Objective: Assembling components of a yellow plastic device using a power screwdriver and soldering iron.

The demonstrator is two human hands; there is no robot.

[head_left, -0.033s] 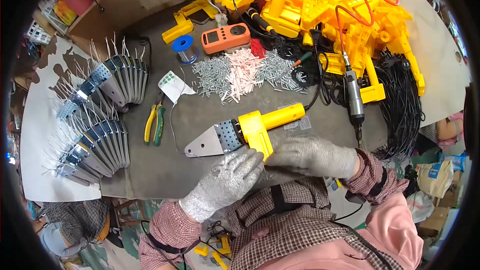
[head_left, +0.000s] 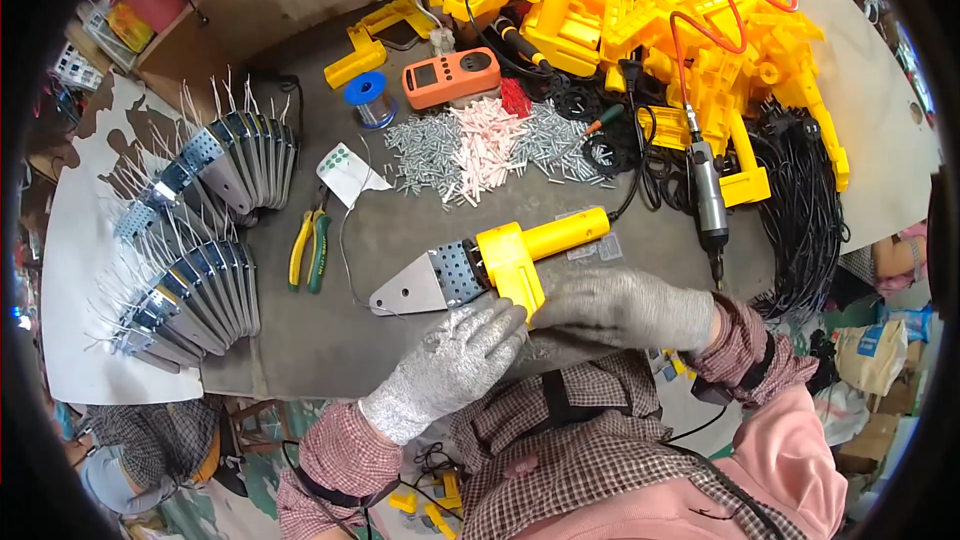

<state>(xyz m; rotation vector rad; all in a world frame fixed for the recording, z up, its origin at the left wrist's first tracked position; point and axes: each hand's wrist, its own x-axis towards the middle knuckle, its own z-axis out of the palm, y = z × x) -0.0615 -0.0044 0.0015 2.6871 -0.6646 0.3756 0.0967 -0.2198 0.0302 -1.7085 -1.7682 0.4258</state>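
Yellow-handled pipe-welding iron [head_left: 494, 256] on the dark tabletop [head_left: 320, 340], near end of its yellow housing [head_left: 517, 277] at the gloved left hand's fingertips [head_left: 516, 314], left hand [head_left: 450, 360] with fingers together, gloved right hand [head_left: 632, 308] just beside, fingers bent, any grip unclear

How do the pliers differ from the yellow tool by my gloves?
The pliers are smaller than the yellow tool. The pliers have one yellow and one green handle; the tool has a yellow body and grey plate. The pliers lie away from your left hand; the tool is right by it. Both have yellow parts.
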